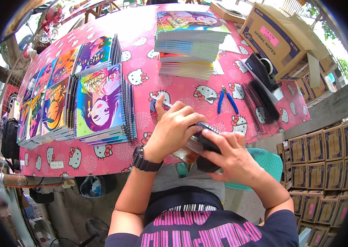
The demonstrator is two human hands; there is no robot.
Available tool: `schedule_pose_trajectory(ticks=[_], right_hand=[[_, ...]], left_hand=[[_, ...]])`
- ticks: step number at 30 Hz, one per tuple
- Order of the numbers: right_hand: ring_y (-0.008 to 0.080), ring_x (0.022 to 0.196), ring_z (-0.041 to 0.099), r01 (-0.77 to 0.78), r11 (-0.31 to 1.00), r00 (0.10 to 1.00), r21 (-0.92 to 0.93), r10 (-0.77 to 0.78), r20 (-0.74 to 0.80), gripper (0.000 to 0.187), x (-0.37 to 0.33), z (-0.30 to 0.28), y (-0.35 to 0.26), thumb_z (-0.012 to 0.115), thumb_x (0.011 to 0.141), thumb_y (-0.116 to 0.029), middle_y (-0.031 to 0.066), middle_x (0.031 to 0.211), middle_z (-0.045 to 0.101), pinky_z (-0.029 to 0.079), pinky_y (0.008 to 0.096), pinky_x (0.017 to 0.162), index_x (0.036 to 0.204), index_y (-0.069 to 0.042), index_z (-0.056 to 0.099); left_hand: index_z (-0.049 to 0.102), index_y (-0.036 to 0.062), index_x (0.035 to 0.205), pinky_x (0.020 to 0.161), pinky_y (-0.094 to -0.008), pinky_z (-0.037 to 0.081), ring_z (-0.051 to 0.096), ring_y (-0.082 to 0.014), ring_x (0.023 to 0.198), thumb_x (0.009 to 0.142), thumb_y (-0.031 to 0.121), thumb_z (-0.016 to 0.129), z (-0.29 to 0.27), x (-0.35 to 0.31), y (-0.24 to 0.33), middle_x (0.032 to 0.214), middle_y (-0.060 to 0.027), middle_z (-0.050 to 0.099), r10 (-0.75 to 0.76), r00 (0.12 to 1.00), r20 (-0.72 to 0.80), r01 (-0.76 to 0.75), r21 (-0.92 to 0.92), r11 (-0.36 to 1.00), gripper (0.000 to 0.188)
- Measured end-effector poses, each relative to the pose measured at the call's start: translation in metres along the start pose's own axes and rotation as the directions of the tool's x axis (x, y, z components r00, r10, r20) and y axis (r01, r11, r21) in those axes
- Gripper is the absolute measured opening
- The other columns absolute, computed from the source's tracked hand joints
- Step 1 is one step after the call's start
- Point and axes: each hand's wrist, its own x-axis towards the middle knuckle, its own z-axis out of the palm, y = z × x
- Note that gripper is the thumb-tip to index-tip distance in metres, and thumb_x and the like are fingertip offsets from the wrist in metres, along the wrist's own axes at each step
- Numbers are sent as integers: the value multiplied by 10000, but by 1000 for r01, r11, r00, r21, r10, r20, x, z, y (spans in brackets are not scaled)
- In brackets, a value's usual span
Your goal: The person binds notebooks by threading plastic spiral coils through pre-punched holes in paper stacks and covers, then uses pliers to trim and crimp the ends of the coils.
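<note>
Your left hand [172, 129] pinches a glossy, multicoloured, coil-edged notebook [202, 124] by the near edge of the pink, cartoon-printed tabletop [174, 89], your right hand [233, 154] at a dark, rounded object [206, 164], its grip unclear, and a slackening pinch could let the notebook skew or drop.

Site: small, semi-open workshop, seemingly for binding. Evidence: stacked spiral notebooks [190, 51] on pink-covered bench [141, 96]; black coils [260, 101], blue-handled cutters [228, 101], tape dispenser [263, 71] toward its right side; brown cartons [315, 148] piled at right; green foliage [329, 33] visible outdoors.
</note>
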Motion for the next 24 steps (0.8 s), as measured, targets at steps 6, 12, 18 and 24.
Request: schedule_pose_trajectory(ticks=[6, 12, 18, 24], right_hand=[[307, 1150, 453, -94, 992, 954, 89, 115, -278, 627, 5, -26, 7, 847, 489, -245, 159, 1377, 447, 326, 439, 945, 1083, -152, 672], [336, 1217, 468, -32, 930, 911, 367, 178, -371, 628, -7, -32, 24, 859, 479, -260, 196, 1368, 436, 384, 418, 985, 1064, -104, 692], [342, 1243, 472, -5, 857, 881, 515, 247, -402, 639, -18, -5, 43, 851, 524, -306, 231, 1375, 447, 372, 418, 1018, 1094, -76, 676], [254, 1180, 520, -155, 427, 910, 891, 414, -40, 667, -15, 18, 64, 782, 643, -453, 168, 1311, 524, 391, 359, 985, 1147, -36, 649]], left_hand=[[674, 197, 932, 1073, -586, 118, 573, -185, 979, 768, 228, 705, -5, -10, 10, 891, 26, 615, 27, 999, 39, -25, -41, 999, 170], [661, 182, 896, 1059, -523, 201, 586, -157, 933, 780, 249, 701, -7, -13, 9, 847, 39, 606, 76, 994, 84, -70, -67, 995, 139], [661, 201, 952, 973, -421, 277, 581, -151, 919, 811, 288, 682, -7, -9, 8, 853, 39, 611, 60, 993, 99, -52, -79, 996, 168], [661, 125, 942, 928, -416, 310, 590, -218, 933, 832, 269, 664, -8, -12, 9, 871, -15, 639, 102, 993, 62, -94, -114, 989, 181]])
